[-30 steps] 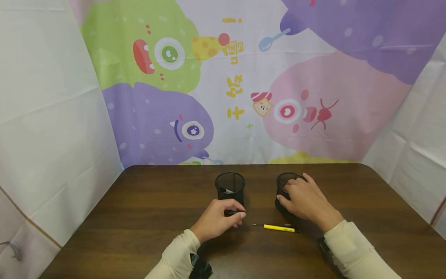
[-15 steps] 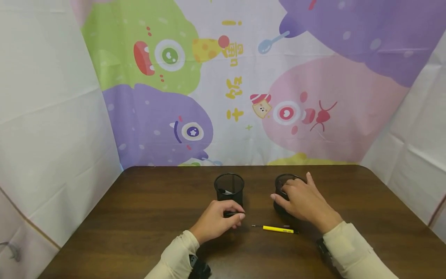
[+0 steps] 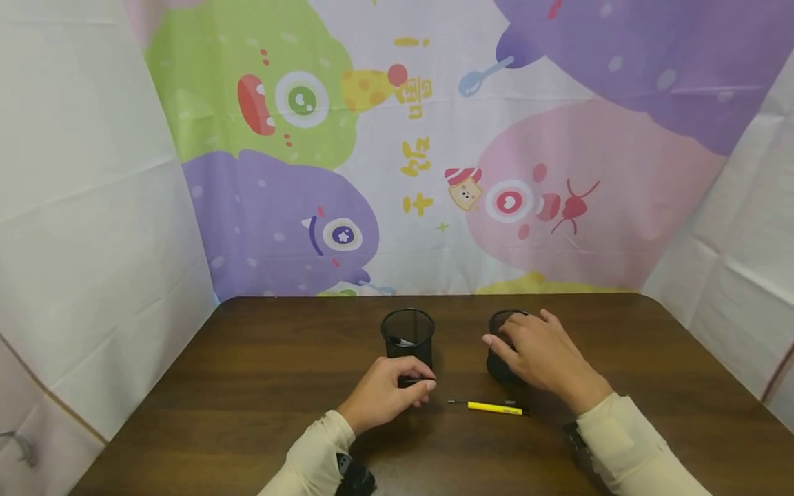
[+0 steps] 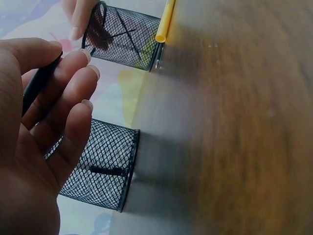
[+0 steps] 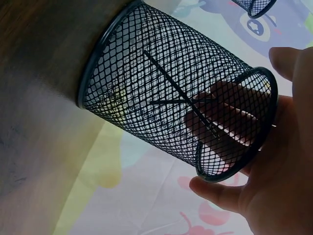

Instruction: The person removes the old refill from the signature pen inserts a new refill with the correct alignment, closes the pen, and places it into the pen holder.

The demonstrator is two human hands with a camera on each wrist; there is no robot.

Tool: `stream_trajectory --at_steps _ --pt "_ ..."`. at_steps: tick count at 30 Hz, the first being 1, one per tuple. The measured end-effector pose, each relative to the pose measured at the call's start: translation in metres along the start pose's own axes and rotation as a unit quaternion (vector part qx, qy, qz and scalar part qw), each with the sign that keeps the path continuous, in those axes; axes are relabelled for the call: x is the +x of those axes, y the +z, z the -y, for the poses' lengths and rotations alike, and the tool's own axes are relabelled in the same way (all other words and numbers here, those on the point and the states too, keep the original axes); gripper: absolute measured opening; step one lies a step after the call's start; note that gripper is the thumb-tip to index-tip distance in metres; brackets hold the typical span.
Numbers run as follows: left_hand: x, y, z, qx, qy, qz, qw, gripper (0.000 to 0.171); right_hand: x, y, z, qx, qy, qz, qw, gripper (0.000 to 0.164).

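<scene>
My left hand [image 3: 387,391] pinches a slim black pen-like piece [image 4: 41,83] between thumb and fingers, just in front of the left mesh pen cup [image 3: 407,324]. My right hand [image 3: 546,353] reaches over the rim of the right mesh pen cup [image 5: 166,93]. Several of its fingers are inside, loosely extended, with the thumb apart from the wall and the little finger outside. Two thin dark sticks, like pen refills [image 5: 168,77], cross inside that cup near the fingertips. On the table between the hands lies a yellow pen barrel [image 3: 494,408] beside a thin refill [image 3: 457,401].
Both cups stand upright on a dark wooden table [image 3: 248,386]. A black-and-white pen [image 3: 403,342] leans inside the left cup. Behind the table hangs a printed cartoon cloth [image 3: 422,248], and white cloth walls [image 3: 87,172] close the sides.
My right thumb has come away from the cup's wall, and the right fingers have risen slightly within the cup. The left hand keeps its pinch on the black piece in the same place.
</scene>
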State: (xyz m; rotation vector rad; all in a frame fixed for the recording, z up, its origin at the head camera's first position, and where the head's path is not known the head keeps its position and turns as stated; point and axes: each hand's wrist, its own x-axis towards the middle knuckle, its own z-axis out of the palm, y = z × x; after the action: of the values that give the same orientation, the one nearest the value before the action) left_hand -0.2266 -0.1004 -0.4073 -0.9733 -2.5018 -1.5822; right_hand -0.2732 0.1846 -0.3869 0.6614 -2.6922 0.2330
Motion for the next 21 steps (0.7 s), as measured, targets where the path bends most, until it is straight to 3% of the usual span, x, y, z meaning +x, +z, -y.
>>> stream_trajectory --at_steps 11,21 --pt "0.0008 -0.0010 -0.0004 -0.001 0.004 0.003 1.0000 0.007 0.0009 -0.0016 -0.0009 -0.004 -0.026 -0.037 0.999 0.040" --pt "-0.0001 -0.0001 0.0022 0.000 0.001 0.003 1.0000 0.006 0.0014 -0.0025 -0.0006 0.001 -0.088 -0.127 0.988 0.022"
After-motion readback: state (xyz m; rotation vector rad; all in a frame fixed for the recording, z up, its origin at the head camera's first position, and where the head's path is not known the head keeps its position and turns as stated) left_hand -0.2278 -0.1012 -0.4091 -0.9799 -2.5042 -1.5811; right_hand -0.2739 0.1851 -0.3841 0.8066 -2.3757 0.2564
